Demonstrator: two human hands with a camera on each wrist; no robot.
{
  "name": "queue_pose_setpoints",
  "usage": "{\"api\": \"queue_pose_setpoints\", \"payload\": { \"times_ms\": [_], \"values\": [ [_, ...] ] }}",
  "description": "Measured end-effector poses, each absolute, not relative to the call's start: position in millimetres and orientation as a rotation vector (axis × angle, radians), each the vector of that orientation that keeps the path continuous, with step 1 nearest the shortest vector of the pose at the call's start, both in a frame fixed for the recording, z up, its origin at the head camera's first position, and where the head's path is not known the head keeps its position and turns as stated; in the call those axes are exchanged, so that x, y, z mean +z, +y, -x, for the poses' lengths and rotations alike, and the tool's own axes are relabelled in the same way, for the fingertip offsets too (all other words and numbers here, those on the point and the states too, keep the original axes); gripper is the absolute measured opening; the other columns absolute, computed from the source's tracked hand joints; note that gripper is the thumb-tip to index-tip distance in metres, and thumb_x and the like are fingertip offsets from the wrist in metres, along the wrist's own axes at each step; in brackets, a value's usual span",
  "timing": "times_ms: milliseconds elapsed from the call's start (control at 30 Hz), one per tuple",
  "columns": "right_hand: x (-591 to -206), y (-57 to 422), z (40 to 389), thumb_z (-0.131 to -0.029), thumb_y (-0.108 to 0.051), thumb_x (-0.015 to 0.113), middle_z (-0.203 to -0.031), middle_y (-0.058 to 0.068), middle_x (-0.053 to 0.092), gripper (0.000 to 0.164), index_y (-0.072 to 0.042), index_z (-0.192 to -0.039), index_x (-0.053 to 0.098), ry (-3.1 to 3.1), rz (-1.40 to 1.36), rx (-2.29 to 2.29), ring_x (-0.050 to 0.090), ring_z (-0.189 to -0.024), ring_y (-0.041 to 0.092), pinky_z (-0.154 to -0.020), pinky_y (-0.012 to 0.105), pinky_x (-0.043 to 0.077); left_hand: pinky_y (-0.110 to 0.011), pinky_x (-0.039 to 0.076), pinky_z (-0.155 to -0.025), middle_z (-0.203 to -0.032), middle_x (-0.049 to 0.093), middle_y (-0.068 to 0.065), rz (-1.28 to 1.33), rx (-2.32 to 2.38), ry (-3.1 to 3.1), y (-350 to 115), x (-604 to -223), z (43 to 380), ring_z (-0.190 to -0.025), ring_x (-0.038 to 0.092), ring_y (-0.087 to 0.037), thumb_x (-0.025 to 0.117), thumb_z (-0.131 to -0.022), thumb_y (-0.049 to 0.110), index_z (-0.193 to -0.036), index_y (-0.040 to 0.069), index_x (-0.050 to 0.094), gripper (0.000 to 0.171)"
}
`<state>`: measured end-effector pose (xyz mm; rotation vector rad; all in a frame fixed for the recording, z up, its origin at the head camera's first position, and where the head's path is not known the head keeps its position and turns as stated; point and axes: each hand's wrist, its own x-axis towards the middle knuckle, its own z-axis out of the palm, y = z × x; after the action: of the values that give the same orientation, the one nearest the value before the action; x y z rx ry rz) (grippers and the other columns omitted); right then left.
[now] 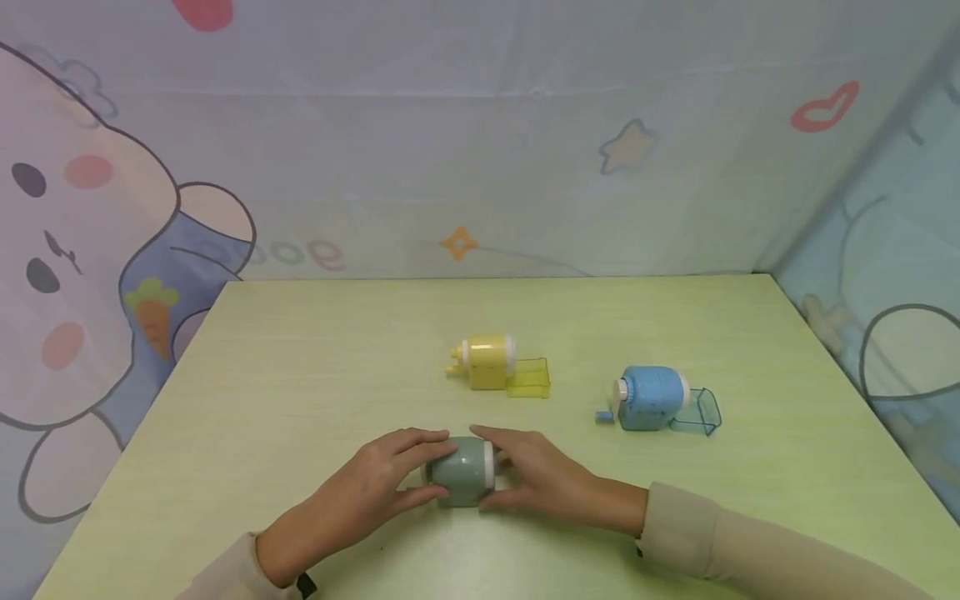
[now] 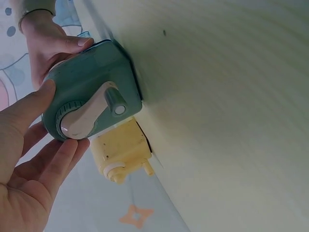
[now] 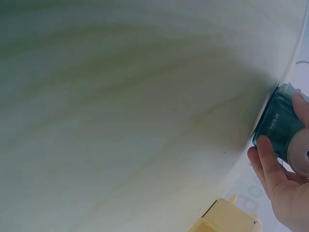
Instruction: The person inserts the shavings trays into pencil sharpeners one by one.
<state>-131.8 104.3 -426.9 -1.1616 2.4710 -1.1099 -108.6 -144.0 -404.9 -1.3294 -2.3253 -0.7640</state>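
A dark green crank pencil sharpener (image 1: 462, 472) stands on the table near its front, between the two hands. My left hand (image 1: 367, 479) holds its crank end, thumb and fingertips on opposite sides of the body. At the other end my right hand (image 1: 543, 477) grips it, thumb on the near side and fingers on the far side. The left wrist view shows the white crank arm (image 2: 89, 115) with its green knob, tilted across the front. Pale lettering and a white round end (image 3: 300, 152) appear in the right wrist view.
Behind the hands stands a yellow pencil sharpener (image 1: 487, 362) with its clear yellow drawer (image 1: 529, 379) pulled out to the right. Farther right is a blue pencil sharpener (image 1: 651, 398), its clear drawer (image 1: 696, 412) also out. A printed cloth backdrop (image 1: 480, 142) rises behind the table (image 1: 300, 358).
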Motion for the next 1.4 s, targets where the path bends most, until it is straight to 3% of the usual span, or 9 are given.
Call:
{"api": "queue_pose_setpoints", "payload": {
  "times_ms": [567,933,1267,1400],
  "values": [
    [-427.8,95.9,134.6,-0.066,-0.03,0.081,-0.113,0.002,0.057,0.08,0.0,-0.13,0.042,2.5,1.174,-1.136,0.053,-0.095,0.005,-0.079,0.026,0.048,-0.017,0.045,-0.081,-0.115,0.054,-0.006,1.326,-0.773,-2.329,-143.1,-404.4,108.1,-0.1,0.053,-0.011,0.077,-0.072,0.02,-0.117,0.008,0.058,0.051],
    [-428.4,94.6,134.7,-0.065,-0.027,0.082,-0.111,-0.006,0.057,0.069,-0.011,-0.123,0.048,2.475,1.19,-1.16,0.052,-0.095,0.003,-0.077,0.025,0.048,-0.019,0.045,-0.081,-0.117,0.054,-0.005,1.331,-0.769,-2.335,-143.9,-403.2,108.8,-0.102,0.052,-0.012,0.077,-0.072,0.021,-0.119,0.01,0.056,0.052],
    [-425.3,98.3,136.1,-0.064,-0.027,0.083,-0.118,0.0,0.053,0.078,-0.004,-0.127,0.044,2.489,1.16,-1.095,0.05,-0.098,0.005,-0.08,0.024,0.047,-0.02,0.046,-0.08,-0.117,0.05,0.006,1.374,-0.747,-2.456,-146.2,-388.9,117.1,-0.102,0.048,-0.004,0.066,-0.083,0.039,-0.118,0.017,0.056,0.042],
    [-420.1,105.9,138.8,-0.064,-0.023,0.084,-0.114,0.002,0.056,0.081,-0.001,-0.129,0.043,2.502,1.076,-1.081,0.054,-0.094,0.009,-0.08,0.027,0.048,-0.025,0.046,-0.082,-0.115,0.052,0.007,1.327,-0.717,-2.484,-148.4,-384.1,128.3,-0.104,0.048,-0.005,0.063,-0.086,0.037,-0.116,0.017,0.057,0.037]
  ]
}}
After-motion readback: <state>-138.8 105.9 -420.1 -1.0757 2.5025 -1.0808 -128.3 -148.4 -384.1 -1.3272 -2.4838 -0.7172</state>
